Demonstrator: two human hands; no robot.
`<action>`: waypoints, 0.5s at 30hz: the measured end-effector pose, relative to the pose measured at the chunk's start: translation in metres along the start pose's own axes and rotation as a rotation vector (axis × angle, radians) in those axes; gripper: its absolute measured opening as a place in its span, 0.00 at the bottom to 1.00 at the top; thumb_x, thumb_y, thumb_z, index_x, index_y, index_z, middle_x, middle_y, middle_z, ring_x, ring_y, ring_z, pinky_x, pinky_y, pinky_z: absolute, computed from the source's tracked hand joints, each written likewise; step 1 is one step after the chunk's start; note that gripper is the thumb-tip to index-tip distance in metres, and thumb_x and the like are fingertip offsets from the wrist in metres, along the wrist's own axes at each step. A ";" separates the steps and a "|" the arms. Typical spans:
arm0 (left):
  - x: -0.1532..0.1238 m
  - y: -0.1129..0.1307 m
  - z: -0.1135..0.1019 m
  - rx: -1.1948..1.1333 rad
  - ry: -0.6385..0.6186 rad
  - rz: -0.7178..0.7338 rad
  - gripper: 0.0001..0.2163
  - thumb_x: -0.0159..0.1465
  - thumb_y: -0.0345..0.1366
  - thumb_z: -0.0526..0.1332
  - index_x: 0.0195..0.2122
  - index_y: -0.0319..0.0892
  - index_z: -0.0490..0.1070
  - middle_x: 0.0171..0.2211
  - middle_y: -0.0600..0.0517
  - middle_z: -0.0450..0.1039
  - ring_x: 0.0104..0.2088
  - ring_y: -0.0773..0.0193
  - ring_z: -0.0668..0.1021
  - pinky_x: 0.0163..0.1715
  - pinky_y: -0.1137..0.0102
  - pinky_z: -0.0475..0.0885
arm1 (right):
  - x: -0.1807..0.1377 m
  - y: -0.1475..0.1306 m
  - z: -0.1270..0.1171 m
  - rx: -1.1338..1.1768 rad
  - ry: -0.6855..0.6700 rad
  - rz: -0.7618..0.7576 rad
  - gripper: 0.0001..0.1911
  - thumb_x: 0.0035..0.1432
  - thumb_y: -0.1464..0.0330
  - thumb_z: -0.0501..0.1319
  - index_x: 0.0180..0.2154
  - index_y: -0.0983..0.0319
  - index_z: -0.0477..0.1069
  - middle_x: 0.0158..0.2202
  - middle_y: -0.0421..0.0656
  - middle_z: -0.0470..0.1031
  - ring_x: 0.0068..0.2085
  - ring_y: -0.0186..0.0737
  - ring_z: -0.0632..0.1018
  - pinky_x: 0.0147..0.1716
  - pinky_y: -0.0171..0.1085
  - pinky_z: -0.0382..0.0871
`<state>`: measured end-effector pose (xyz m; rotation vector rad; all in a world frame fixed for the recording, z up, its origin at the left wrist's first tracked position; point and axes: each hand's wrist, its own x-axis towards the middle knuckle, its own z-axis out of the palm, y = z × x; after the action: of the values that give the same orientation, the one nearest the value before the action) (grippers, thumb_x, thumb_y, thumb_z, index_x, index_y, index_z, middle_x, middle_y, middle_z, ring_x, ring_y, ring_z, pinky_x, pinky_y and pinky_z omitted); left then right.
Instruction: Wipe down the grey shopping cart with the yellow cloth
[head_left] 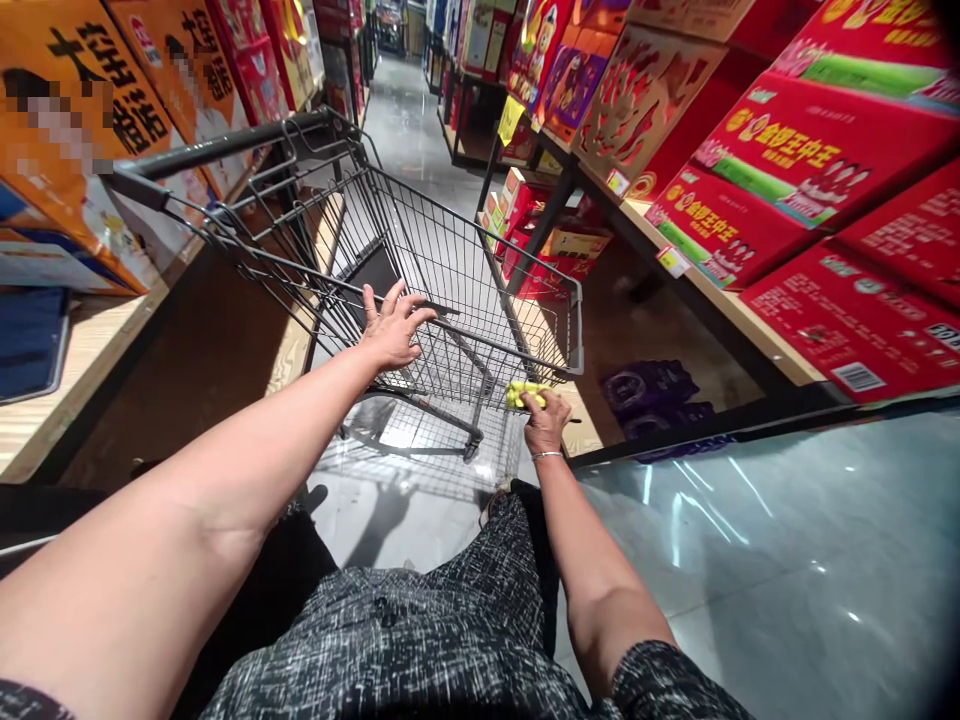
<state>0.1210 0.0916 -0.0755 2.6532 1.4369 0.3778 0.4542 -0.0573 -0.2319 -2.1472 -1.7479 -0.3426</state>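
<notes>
A grey wire shopping cart (pixel 450 250) stands in front of me, turned crosswise in the aisle. My left hand (pixel 391 328) lies at its near top rail with the fingers spread apart, seeming to touch the wire. Lower and to the right, my right hand (pixel 547 418) has its fingers closed on a bunched yellow cloth (pixel 517 393) beside the cart's lower corner. The cloth's far side is against or near the wire; I cannot tell whether they touch. Inside the cart a dark flat panel (pixel 371 275) shows through the mesh.
Red cartons (pixel 802 150) are stacked on the right shelf, above purple packs (pixel 649 395) low down. Orange boxes (pixel 75 100) line the left shelf, whose wooden edge (pixel 97 375) comes close to the cart. The tiled aisle floor (pixel 409 120) runs ahead between the shelves.
</notes>
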 end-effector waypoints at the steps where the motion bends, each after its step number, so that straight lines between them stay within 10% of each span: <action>1: 0.000 0.000 -0.001 0.000 -0.007 -0.006 0.27 0.58 0.35 0.62 0.60 0.54 0.64 0.69 0.50 0.52 0.72 0.44 0.39 0.62 0.35 0.21 | -0.011 -0.001 0.012 -0.013 -0.083 0.028 0.27 0.53 0.80 0.55 0.48 0.50 0.78 0.53 0.47 0.66 0.53 0.51 0.62 0.50 0.48 0.61; 6: 0.003 -0.001 -0.005 0.003 -0.072 -0.019 0.29 0.57 0.35 0.64 0.61 0.55 0.63 0.70 0.50 0.49 0.72 0.42 0.37 0.61 0.33 0.22 | -0.027 -0.012 0.018 0.055 -0.188 -0.010 0.30 0.47 0.82 0.55 0.47 0.50 0.77 0.52 0.47 0.68 0.50 0.50 0.64 0.45 0.45 0.63; 12: 0.003 -0.002 -0.004 0.013 -0.062 -0.015 0.29 0.58 0.36 0.63 0.62 0.55 0.63 0.71 0.49 0.48 0.72 0.42 0.36 0.60 0.33 0.21 | 0.035 -0.024 -0.070 0.169 0.236 0.005 0.32 0.54 0.77 0.53 0.58 0.51 0.69 0.59 0.49 0.59 0.57 0.54 0.59 0.55 0.54 0.58; 15: 0.002 0.000 -0.004 0.009 -0.069 -0.007 0.30 0.58 0.37 0.64 0.63 0.55 0.62 0.71 0.50 0.48 0.72 0.42 0.36 0.60 0.34 0.21 | 0.062 -0.030 -0.098 0.158 0.242 0.128 0.34 0.53 0.77 0.53 0.61 0.51 0.66 0.59 0.51 0.60 0.56 0.57 0.59 0.53 0.59 0.59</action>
<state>0.1208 0.0931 -0.0709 2.6399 1.4302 0.2764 0.4415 -0.0374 -0.1144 -2.0016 -1.4472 -0.3983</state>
